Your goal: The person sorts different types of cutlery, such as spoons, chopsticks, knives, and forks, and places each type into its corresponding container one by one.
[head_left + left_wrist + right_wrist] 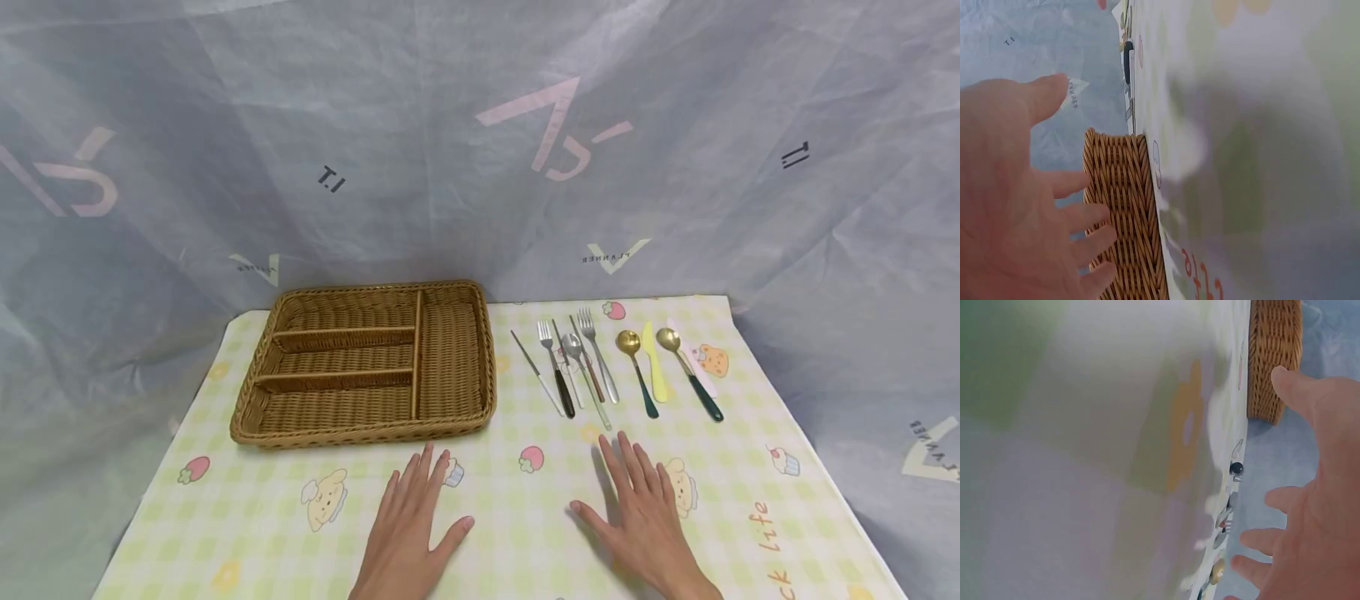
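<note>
My left hand (408,527) is spread with straight fingers just in front of a brown wicker tray (454,428), holding nothing. In the left wrist view its fingers overlap the wicker side (1124,187). My right hand (642,521), also spread and holding nothing, lies in front of the cutlery. Nearest its fingertips is the handle of a silver spoon (589,375). Around that spoon are a black-handled fork (560,385), a silver fork (602,360) and several thin chopsticks (537,372). Farther right lie two gold spoons (641,382) (697,385), a yellow knife (656,371) and a pale pink knife (703,379).
The tray has three compartments on its left and one long compartment (450,358) on its right. A green-checked cloth with cartoon prints (510,517) covers the table. Grey-blue fabric (420,167) hangs behind and along both sides.
</note>
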